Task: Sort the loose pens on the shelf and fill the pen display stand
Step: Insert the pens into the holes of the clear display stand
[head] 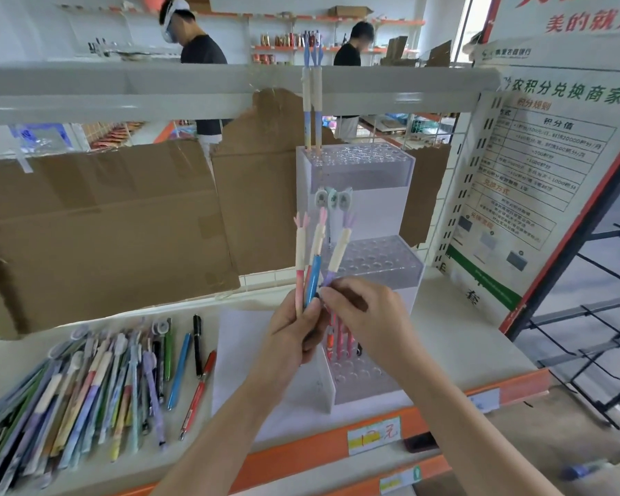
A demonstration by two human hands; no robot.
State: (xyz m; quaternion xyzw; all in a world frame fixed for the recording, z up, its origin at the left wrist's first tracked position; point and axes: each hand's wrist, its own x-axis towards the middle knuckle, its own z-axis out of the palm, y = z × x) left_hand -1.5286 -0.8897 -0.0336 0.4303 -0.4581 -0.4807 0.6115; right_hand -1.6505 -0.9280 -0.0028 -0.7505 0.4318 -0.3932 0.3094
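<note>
Pens [314, 259] clamped in left grip [294, 327], right grip [358, 309] pinching one (display stand [373, 166] just behind).

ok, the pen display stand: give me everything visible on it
The pen display stand is clear acrylic with white panels, stepped in three tiers of round holes, and stands upright on the white shelf against the wire back. Top tier: two blue-capped pens at its left corner. Middle tier: three cat-topped pens. Bottom tier: a few pink and orange pens, partly hidden by the right hand. Most holes are empty. Neither hand clearly touches it.
</note>
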